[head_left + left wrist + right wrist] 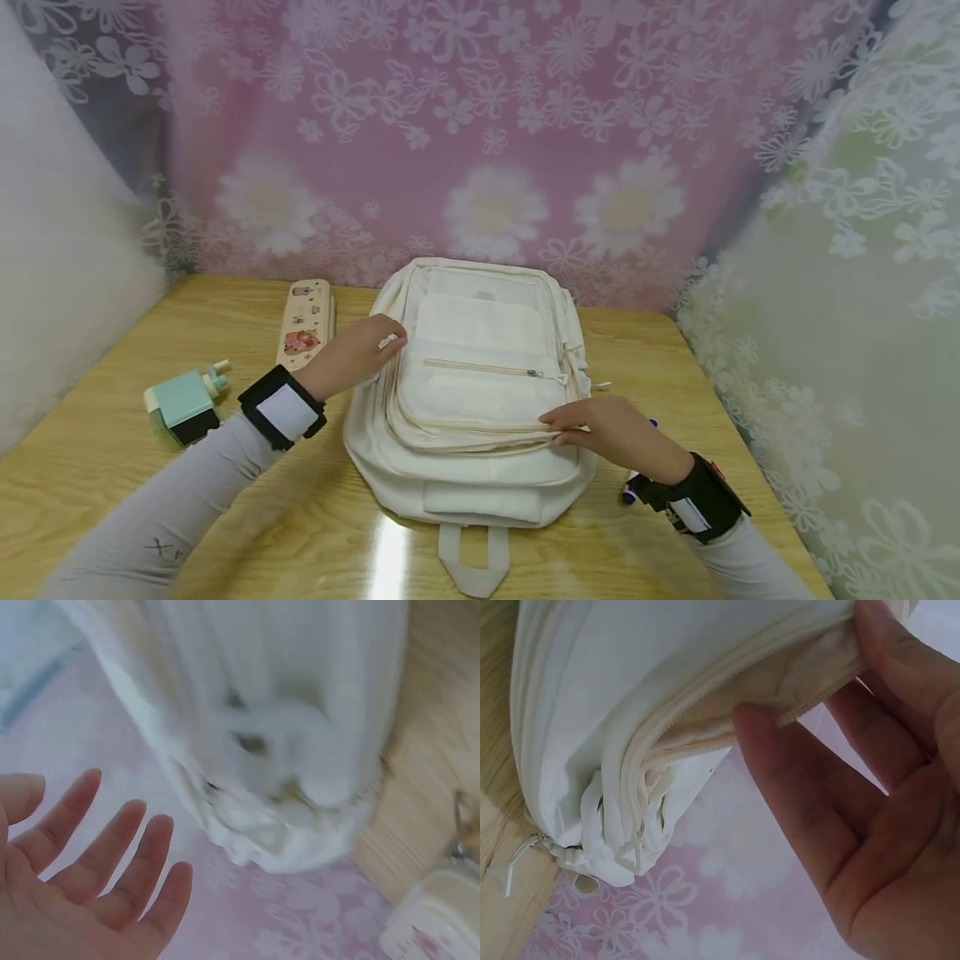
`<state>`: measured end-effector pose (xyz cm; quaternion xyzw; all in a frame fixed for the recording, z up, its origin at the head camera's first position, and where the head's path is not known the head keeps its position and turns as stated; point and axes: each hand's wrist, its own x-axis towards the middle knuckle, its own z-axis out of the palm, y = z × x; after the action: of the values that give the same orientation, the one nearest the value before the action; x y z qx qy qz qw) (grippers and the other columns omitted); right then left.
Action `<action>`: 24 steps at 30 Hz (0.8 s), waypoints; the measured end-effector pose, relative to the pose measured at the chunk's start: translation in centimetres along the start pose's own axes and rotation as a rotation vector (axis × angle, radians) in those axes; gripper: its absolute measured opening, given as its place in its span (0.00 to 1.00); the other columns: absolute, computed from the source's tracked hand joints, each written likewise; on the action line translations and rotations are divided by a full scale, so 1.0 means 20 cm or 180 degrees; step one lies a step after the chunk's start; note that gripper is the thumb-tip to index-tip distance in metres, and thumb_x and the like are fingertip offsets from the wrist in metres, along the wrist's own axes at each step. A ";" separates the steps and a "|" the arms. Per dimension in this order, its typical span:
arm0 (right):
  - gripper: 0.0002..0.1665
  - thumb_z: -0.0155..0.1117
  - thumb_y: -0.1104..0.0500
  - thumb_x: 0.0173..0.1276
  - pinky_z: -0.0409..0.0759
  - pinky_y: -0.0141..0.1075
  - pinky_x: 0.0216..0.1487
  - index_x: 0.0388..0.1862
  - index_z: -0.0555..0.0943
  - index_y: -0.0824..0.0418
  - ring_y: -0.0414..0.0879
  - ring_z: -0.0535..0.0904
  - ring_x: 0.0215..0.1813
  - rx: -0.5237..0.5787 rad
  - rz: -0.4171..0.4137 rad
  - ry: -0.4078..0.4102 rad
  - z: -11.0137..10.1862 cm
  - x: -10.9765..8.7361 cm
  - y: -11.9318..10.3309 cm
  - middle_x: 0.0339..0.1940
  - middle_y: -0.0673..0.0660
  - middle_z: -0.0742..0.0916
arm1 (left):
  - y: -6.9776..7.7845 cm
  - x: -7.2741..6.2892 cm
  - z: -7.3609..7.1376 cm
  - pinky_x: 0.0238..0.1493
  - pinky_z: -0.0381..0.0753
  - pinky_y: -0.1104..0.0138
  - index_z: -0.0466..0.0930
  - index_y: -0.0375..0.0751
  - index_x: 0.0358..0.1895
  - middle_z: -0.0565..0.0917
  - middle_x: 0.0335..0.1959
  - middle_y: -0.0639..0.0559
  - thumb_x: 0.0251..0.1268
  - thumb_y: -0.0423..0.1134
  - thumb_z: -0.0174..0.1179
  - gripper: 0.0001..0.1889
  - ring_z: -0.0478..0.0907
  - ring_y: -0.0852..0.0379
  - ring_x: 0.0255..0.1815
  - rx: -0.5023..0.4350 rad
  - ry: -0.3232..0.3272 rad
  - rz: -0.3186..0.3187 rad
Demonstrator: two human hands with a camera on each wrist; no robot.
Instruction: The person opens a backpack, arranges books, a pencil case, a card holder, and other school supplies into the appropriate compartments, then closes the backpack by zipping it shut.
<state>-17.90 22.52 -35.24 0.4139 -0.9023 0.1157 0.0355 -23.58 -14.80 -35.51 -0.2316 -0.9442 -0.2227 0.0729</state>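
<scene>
A white backpack (480, 400) lies on its back on the table, its carry handle (474, 575) toward me. My right hand (607, 429) pinches the edge of its front pocket at the lower right. In the right wrist view the zipper (705, 690) of that pocket is undone and gapes, with the fingers (772, 750) at its edge. My left hand (356, 354) hovers by the upper left side of the backpack. In the left wrist view its fingers (112, 851) are spread, relaxed and hold nothing.
A cream pencil case (303, 325) with printed pictures lies left of the backpack. Nearer the left edge sits a mint-green and black box-shaped object (183, 404) with a knob. A blue-capped pen (628, 493) is partly hidden by my right wrist. A flowered curtain (487, 150) hangs behind.
</scene>
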 end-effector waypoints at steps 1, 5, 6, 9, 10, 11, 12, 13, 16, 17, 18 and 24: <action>0.14 0.66 0.54 0.59 0.79 0.27 0.36 0.46 0.84 0.51 0.40 0.83 0.40 0.0081 0.0010 -0.0044 -0.01 0.00 0.01 0.45 0.48 0.87 | 0.03 -0.02 -0.01 0.50 0.76 0.55 0.78 0.37 0.48 0.81 0.48 0.43 0.72 0.43 0.49 0.15 0.78 0.47 0.48 -0.0092 -0.0051 0.0062; 0.09 0.64 0.56 0.61 0.80 0.29 0.41 0.41 0.84 0.50 0.43 0.83 0.45 0.0429 0.0058 -0.0145 -0.04 0.02 0.03 0.52 0.52 0.85 | 0.11 -0.08 -0.03 0.49 0.76 0.57 0.79 0.40 0.45 0.81 0.45 0.47 0.71 0.44 0.49 0.13 0.79 0.51 0.47 -0.0168 -0.0118 0.0234; 0.08 0.64 0.57 0.62 0.80 0.30 0.42 0.40 0.84 0.50 0.44 0.82 0.47 0.0523 0.0074 -0.0142 -0.05 0.03 0.03 0.54 0.52 0.84 | 0.11 -0.10 -0.03 0.50 0.76 0.57 0.79 0.40 0.44 0.81 0.45 0.46 0.71 0.43 0.50 0.12 0.78 0.50 0.49 -0.0179 -0.0108 0.0236; 0.07 0.61 0.59 0.64 0.81 0.31 0.43 0.39 0.83 0.51 0.47 0.81 0.51 0.0786 0.0185 -0.0029 -0.07 0.04 0.04 0.57 0.54 0.82 | 0.07 -0.13 -0.04 0.51 0.76 0.56 0.79 0.38 0.44 0.81 0.46 0.45 0.71 0.41 0.51 0.12 0.78 0.48 0.50 -0.0183 -0.0020 0.0194; 0.06 0.60 0.59 0.65 0.81 0.31 0.42 0.40 0.82 0.52 0.48 0.80 0.52 0.0867 0.0205 0.0028 -0.08 0.05 0.04 0.58 0.56 0.81 | 0.05 -0.15 -0.05 0.52 0.76 0.55 0.79 0.37 0.44 0.81 0.46 0.43 0.70 0.41 0.51 0.12 0.78 0.47 0.51 -0.0187 0.0013 0.0142; 0.08 0.58 0.60 0.67 0.81 0.32 0.42 0.43 0.81 0.54 0.50 0.80 0.52 0.0937 0.0220 0.0075 -0.09 0.06 0.04 0.58 0.58 0.81 | 0.03 -0.17 -0.06 0.52 0.76 0.54 0.80 0.36 0.45 0.81 0.47 0.42 0.70 0.40 0.51 0.12 0.77 0.46 0.51 -0.0185 0.0046 0.0080; 0.07 0.56 0.60 0.68 0.81 0.32 0.41 0.42 0.79 0.56 0.51 0.80 0.53 0.0972 0.0214 0.0138 -0.10 0.07 0.04 0.59 0.59 0.79 | 0.00 -0.19 -0.07 0.51 0.76 0.53 0.80 0.36 0.45 0.81 0.48 0.42 0.70 0.40 0.51 0.12 0.78 0.46 0.51 -0.0164 0.0080 0.0021; 0.08 0.54 0.61 0.70 0.81 0.33 0.40 0.45 0.78 0.57 0.51 0.80 0.51 0.0985 0.0206 0.0207 -0.11 0.08 0.03 0.56 0.60 0.80 | -0.03 -0.21 -0.08 0.49 0.77 0.54 0.80 0.36 0.45 0.82 0.47 0.42 0.70 0.39 0.51 0.12 0.79 0.46 0.48 -0.0160 0.0122 -0.0039; 0.07 0.48 0.62 0.73 0.81 0.38 0.44 0.46 0.73 0.62 0.55 0.78 0.54 0.0982 0.0164 0.0398 -0.13 0.12 0.02 0.58 0.64 0.78 | -0.13 -0.29 -0.13 0.48 0.76 0.51 0.79 0.35 0.47 0.81 0.49 0.39 0.72 0.40 0.49 0.14 0.78 0.43 0.49 -0.0136 0.0212 -0.0297; 0.07 0.46 0.62 0.74 0.80 0.40 0.45 0.45 0.72 0.62 0.56 0.78 0.55 0.0959 0.0172 0.0467 -0.14 0.13 0.02 0.58 0.64 0.78 | -0.16 -0.32 -0.16 0.48 0.75 0.50 0.79 0.34 0.48 0.80 0.49 0.37 0.73 0.41 0.48 0.15 0.78 0.42 0.48 -0.0107 0.0245 -0.0395; 0.06 0.45 0.62 0.74 0.79 0.41 0.46 0.42 0.71 0.61 0.55 0.77 0.55 0.0925 0.0184 0.0545 -0.15 0.14 0.02 0.60 0.64 0.78 | -0.21 -0.36 -0.18 0.48 0.75 0.49 0.78 0.33 0.49 0.80 0.49 0.35 0.73 0.42 0.47 0.16 0.77 0.40 0.48 -0.0079 0.0304 -0.0484; 0.09 0.51 0.64 0.72 0.76 0.37 0.56 0.49 0.69 0.62 0.52 0.74 0.58 0.1121 0.0134 0.0804 -0.21 0.21 0.01 0.67 0.61 0.73 | -0.49 -0.60 -0.35 0.37 0.73 0.45 0.72 0.24 0.53 0.74 0.48 0.21 0.74 0.44 0.44 0.22 0.76 0.32 0.39 0.0405 0.0382 -0.1166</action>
<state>-20.94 20.56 -30.58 0.3769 -0.8650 0.3232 0.0731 -17.32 -30.55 -35.90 -0.0372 -0.9766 -0.1856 0.1018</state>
